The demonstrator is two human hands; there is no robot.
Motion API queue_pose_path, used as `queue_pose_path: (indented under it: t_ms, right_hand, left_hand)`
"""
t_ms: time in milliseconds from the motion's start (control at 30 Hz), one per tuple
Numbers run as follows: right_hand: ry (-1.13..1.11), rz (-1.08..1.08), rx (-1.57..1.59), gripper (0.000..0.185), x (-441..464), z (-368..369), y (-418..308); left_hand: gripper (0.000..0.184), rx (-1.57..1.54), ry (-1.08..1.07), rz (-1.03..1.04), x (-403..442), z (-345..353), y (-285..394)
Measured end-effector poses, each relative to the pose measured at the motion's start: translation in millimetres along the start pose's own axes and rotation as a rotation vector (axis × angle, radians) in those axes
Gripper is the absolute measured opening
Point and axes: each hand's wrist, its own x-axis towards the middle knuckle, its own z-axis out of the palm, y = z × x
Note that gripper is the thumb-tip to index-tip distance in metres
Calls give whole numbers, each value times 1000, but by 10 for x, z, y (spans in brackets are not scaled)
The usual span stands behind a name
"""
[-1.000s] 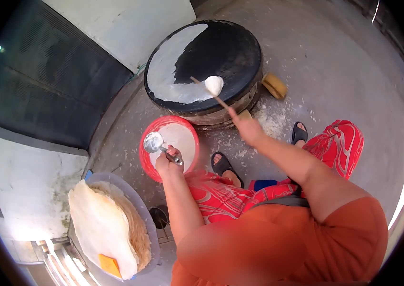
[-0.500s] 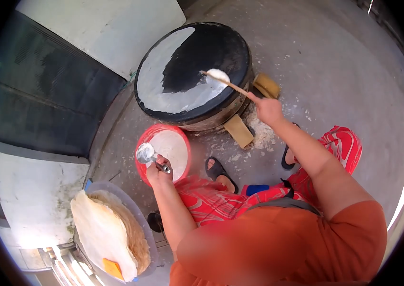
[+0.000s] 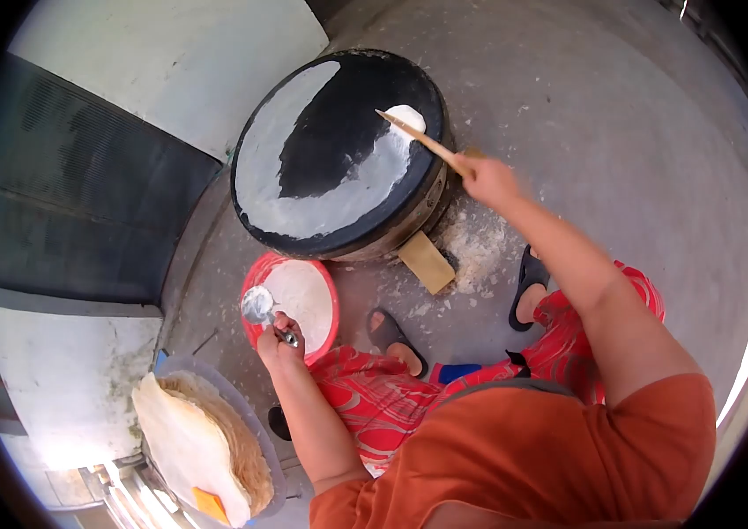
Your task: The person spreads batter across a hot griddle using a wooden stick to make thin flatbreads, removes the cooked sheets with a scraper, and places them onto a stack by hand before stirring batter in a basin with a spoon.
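Note:
My right hand [image 3: 490, 182] is closed around the handle of a flat wooden spreader [image 3: 427, 144], which reaches over a round black griddle [image 3: 338, 123]. Beside the blade, near the griddle's right edge, lies a lump of white batter [image 3: 407, 120]. A thin pale layer of batter [image 3: 281, 207] covers the griddle's left and near sides in a curved band; the middle is bare black. In my left hand [image 3: 282, 342] is a metal ladle [image 3: 257, 304], its bowl coated white. It hovers over the left side of a red basin [image 3: 336, 313] holding white batter [image 3: 301, 298].
A stack of large thin pancakes [image 3: 184, 432] rests at lower left, with an orange piece [image 3: 211, 505] on top. A yellowish block [image 3: 427, 263] stands by the griddle's base, among pale crumbs [image 3: 480, 251]. My sandalled feet [image 3: 396, 339] are near the basin. A white wall [image 3: 171, 66] rises behind.
The spreader and batter lump have moved farther round the griddle's right edge, and the pale band now extends there. My left hand still holds the ladle over the basin. The view has shifted slightly.

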Motion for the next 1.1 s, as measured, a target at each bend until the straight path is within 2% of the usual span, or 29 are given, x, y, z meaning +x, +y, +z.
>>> queue_pose_path:
  t_ms: [33,100,133,200,267,300,367,400,467,500,567,600,667,700,767,900,967,1000,1033,1100]
  right_hand:
    - [0,0,1,45,-70,7,9]
    - [-142,-322,138,49,-333,67,-5]
    - [-144,-323,139,49,-328,28,98]
    - [-139,-561,-63,53,-333,-141,488]
    - [-4,-431,-198,53,32,-231,809]
    - [-10,-431,-198,53,268,-226,832]
    - [181,-508,-307,54,687,-166,755]
    - [183,-508,-308,54,761,-135,609]
    - [85,-232,-41,55,853,-51,314]
    - [83,-232,-38,55,792,-78,338]
    - [-170,-710,58,53,687,-211,521]
    - [-170,-716,61,53,765,-266,707]
    - [-184,-581,-251,49,1002,-348,1083]
    - [-191,-579,-249,49,1175,-312,1085]
    - [-35,-535,-318,47,1608,-216,939]
    - [40,-458,-251,47,1941,158,508]
    - [-226,-644,22,47,1801,31,540]
    - [-235,-785,-140,46,1779,-175,623]
    - [-231,-793,-140,46,1888,-180,798]
    - [-85,-560,-146,46,2155,-152,1106]
  left_hand:
    - [19,1,-1,1,8,8,-11]
    - [19,-37,-2,-22,46,4,-5]
    - [24,-54,1,-56,50,5,0]
    - [23,-54,-11,-65,18,22,-6]
    - [22,-39,11,-69,59,20,-18]
    - [22,-39,17,-68,63,27,-23]
    - [22,-22,52,-29,62,75,-59]
    - [21,-17,62,-13,50,98,-82]
    - [20,-25,69,-17,63,111,-105]
    - [19,-29,79,-20,77,131,-101]
    - [18,-54,89,10,79,177,-122]
    - [19,-66,88,-20,110,129,-90]
    - [19,-61,108,-44,151,119,-105]
    - [19,-58,115,-43,136,149,-127]
    - [19,-36,156,39,127,241,-186]
    - [14,-47,126,45,224,295,-173]
    - [13,-51,133,41,279,301,-139]
    - [13,-69,123,33,305,288,-134]
    - [12,-89,111,25,332,288,-137]
    - [12,-94,99,17,340,316,-176]
